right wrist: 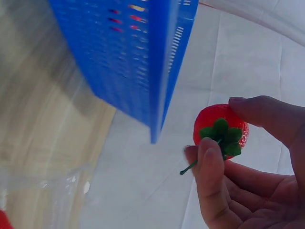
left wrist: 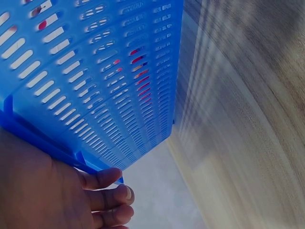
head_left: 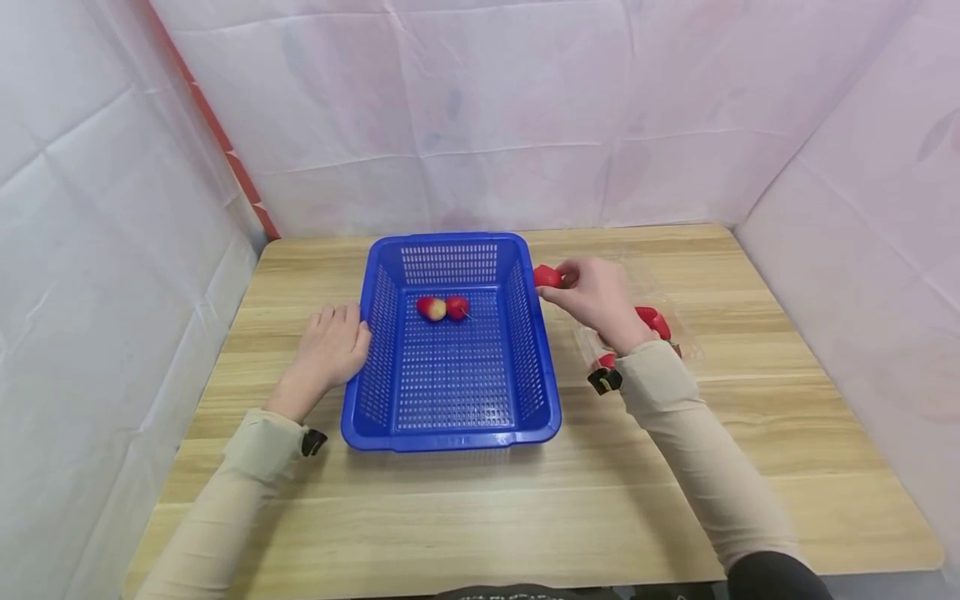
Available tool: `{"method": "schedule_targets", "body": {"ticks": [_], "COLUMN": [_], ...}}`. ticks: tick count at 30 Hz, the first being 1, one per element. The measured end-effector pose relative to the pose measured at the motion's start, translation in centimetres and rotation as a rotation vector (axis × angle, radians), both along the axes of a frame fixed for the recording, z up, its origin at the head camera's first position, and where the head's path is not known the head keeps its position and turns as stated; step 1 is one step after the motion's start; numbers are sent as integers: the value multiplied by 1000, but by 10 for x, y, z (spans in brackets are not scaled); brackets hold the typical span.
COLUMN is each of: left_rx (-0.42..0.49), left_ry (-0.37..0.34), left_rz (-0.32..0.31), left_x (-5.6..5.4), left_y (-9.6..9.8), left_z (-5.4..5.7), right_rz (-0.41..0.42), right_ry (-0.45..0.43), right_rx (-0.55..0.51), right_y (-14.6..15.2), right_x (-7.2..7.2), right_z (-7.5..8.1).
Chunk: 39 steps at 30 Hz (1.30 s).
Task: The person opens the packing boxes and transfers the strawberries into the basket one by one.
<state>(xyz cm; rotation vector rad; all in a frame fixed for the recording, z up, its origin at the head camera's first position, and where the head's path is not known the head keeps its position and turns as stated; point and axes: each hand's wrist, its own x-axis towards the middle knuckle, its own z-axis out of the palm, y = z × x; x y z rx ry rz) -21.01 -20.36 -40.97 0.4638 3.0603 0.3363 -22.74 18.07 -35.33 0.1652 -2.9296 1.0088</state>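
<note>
A red strawberry (right wrist: pixel 207 119) with green leaves and a stem is pinched between thumb and fingers of my right hand (head_left: pixel 597 296). In the head view that hand is just right of the blue plastic basket (head_left: pixel 450 442), level with its rim. My left hand (head_left: pixel 330 346) grips the basket's left rim; in the left wrist view its fingers (left wrist: pixel 112 198) curl at the rim's edge. Inside the basket, a red-and-yellow fruit (head_left: pixel 431 308) lies beside a round red fruit (head_left: pixel 457 307) with a thin stem.
Under the right forearm lies clear plastic packaging (head_left: pixel 686 333) with several red pieces, one a shiny red piece (head_left: pixel 654 322). The wooden table (head_left: pixel 465 517) is bounded by pale cloth walls (head_left: pixel 510 108) at the back and sides.
</note>
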Motion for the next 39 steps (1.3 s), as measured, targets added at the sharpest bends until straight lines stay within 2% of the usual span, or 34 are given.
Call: {"method": "schedule_targets", "body": {"ticks": [8,15,18,24,32,39], "left_rx": [-15,-2,5,0,-6,-10], "left_ry": [-3,1,5,12,1,5], "left_rz": [2,2,7,5,-5,-3], "left_x": [-2,-1,-1,-2,-2,-1], "left_y": [2,3,2,3,5,4], "left_z": [1,0,0,0,0,-1], "right_rz": [40,54,72,93,58,5], "right_ry": [-11,-72,-55,-22,-32,-156], "right_rx": [-9,-40,-42,-44,-13,97], "right_y": [-24,-47,-56,-69,-79,-88], "right_x": [-14,-23,-27,-37,-49,-59], "right_z": [8,10,8,-2,-19,-34]}}
